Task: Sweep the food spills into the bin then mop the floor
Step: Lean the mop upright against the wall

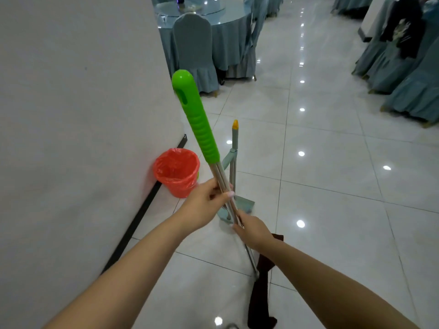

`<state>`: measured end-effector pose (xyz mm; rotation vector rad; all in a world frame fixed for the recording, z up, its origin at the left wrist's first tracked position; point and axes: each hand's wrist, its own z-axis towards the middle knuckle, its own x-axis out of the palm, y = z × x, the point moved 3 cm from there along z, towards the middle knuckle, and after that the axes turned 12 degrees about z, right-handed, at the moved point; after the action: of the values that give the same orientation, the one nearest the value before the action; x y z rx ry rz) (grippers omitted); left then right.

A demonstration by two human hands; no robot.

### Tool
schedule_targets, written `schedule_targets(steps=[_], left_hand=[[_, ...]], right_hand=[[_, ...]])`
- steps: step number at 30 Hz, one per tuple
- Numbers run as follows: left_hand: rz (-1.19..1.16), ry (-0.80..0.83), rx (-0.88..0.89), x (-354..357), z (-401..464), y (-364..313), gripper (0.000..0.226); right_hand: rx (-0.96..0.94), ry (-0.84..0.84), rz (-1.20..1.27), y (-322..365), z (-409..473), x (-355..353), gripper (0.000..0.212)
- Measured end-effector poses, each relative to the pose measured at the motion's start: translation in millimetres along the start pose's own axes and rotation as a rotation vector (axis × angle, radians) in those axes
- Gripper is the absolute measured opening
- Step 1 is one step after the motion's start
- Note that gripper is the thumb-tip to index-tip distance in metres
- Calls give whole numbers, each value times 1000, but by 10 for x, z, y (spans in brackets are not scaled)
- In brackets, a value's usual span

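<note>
Nearest, the dark mop cloth [260,293] trails on the tiled floor [332,186] at the foot of the mop pole [225,186], which the right hand [253,231] grips low down while the left hand [204,203] pinches the shaft higher up, below the green grip [194,115]. Just beyond, the dustpan and broom [234,176] stand upright beside the red-lined bin [177,172] against the wall [71,115], with a covered chair [193,51] and round table [228,22] farther off. I see no spills, so sweeping looks finished and mopping in hand; next, push the cloth flat across the tiles, clear of the dustpan
</note>
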<state>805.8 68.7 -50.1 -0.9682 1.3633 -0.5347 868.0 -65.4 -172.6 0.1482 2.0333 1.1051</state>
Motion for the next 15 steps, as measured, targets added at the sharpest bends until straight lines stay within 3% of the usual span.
schedule_targets(steps=[4,10,15], left_hand=[[-134,-153,-32,-286,137,48,17],[-142,-225,-101,-750,117,430,17],[-154,-297,-80,-1413,45,676,14]], right_hand=[[-72,-21,-43,352,294,-60,31],[-205,-23,-255,996,637,148,29],[-283,-15,-242,1613,907,502,34]])
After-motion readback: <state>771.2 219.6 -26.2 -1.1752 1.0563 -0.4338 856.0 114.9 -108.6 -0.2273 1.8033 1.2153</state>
